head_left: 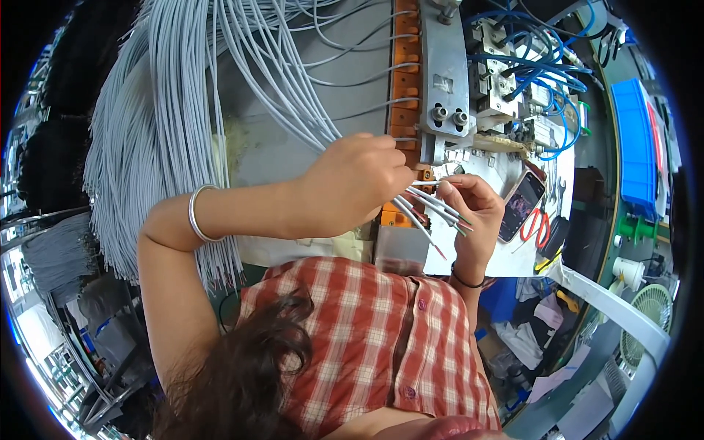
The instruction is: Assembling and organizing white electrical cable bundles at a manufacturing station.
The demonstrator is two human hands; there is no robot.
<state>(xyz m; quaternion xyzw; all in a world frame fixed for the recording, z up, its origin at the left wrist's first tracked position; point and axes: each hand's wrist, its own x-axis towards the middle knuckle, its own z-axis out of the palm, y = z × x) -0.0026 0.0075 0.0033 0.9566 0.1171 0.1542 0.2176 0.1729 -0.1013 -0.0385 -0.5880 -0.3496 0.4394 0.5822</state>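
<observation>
My left hand point(359, 176) is closed around a bundle of thin grey cables point(312, 125). Their stripped ends point(436, 209), with red, green and white wires, stick out to the right of the fist. Close by, my right hand point(478, 213) pinches the end of one cable point(427, 182) between thumb and forefinger. Just beyond the hands runs an orange row of fixtures point(405, 81), with single grey cables leading into it from the left. A metal clamp block point(446, 81) with bolts stands along its right side.
A thick hank of grey cables point(158, 125) hangs at the left. To the right are a phone point(522, 205), red-handled scissors point(539, 229), a machine with blue air hoses point(539, 73) and a blue bin point(635, 139). A green fan point(649, 323) stands at the lower right.
</observation>
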